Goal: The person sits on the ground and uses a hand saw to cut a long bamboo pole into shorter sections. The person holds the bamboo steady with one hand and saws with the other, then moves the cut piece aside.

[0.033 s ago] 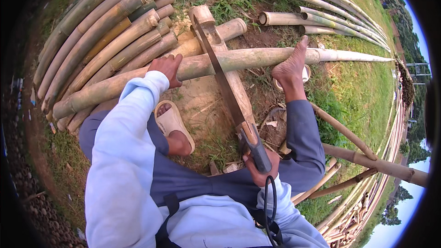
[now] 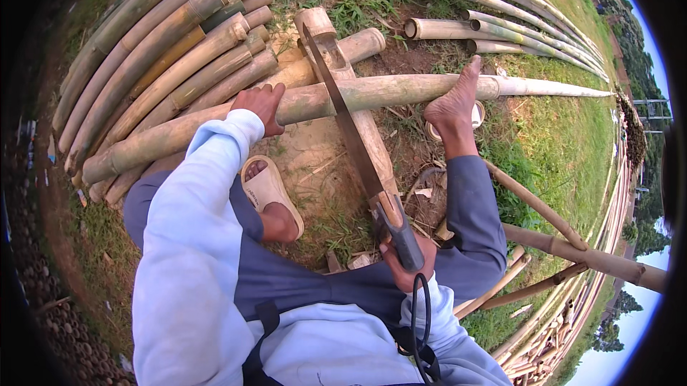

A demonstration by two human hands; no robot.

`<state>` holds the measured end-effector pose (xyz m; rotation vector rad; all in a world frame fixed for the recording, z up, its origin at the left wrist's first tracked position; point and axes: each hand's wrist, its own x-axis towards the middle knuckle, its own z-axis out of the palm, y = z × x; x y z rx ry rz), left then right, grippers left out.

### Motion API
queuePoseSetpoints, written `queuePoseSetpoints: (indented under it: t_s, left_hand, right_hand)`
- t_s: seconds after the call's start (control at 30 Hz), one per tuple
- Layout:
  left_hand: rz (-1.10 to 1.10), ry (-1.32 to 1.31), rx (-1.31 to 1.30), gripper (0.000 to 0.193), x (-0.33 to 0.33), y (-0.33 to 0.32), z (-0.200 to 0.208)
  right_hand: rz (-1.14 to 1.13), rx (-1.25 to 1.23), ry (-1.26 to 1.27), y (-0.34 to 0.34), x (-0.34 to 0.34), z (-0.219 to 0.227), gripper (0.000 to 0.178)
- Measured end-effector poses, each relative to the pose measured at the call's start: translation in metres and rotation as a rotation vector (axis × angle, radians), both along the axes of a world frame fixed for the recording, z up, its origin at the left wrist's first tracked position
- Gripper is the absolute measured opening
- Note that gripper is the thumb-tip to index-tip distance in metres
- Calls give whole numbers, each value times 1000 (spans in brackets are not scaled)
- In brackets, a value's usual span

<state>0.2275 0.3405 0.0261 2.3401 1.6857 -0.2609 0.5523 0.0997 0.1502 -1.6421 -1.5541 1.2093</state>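
A long bamboo pole (image 2: 401, 88) lies crosswise in front of me, over a notched bamboo support (image 2: 365, 128). My left hand (image 2: 260, 107) is wrapped over the pole, left of the support. In my right hand (image 2: 411, 261) is the dark handle of a handsaw (image 2: 348, 125), low and near my lap. Its long brown blade slants up and away to the left, lying across the pole just right of my left hand. Whether the teeth have cut into the pole cannot be made out. My bare right foot (image 2: 452, 103) presses on the pole farther right.
Cut bamboo poles (image 2: 154, 46) are stacked at the left, and more long poles (image 2: 494, 3) lie on the grass at the far right. My sandalled left foot (image 2: 272, 196) stands below the pole. A bamboo frame (image 2: 572, 251) rises at the right, near my knee.
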Motion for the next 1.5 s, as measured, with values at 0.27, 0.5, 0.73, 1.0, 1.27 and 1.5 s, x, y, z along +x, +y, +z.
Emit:
queuePoseSetpoints:
  t_s: [0.27,0.5,0.73,1.0,1.27,1.5]
  left_hand:
    - [14,8,13,69,-5,-2,3]
    - [-4,3,30,69,2,2,4]
    - [6,4,34,69,-3,0,0]
    - [7,-1,26,69,-2,-2,1]
    - [-32,-37,45,70,6,5,-2]
    - [-31,0,53,71,-4,-5,-2]
  right_hand:
    - [39,42,-14,-20,15,0,16]
    - [26,93,-48,-31,18,8,19]
    - [-29,82,-75,-44,14,13,18]
    - [-57,33,-128,-61,5,28,18]
    - [-93,83,22,3,-27,-12,19]
    - [-49,-15,-71,-37,-11,14,21]
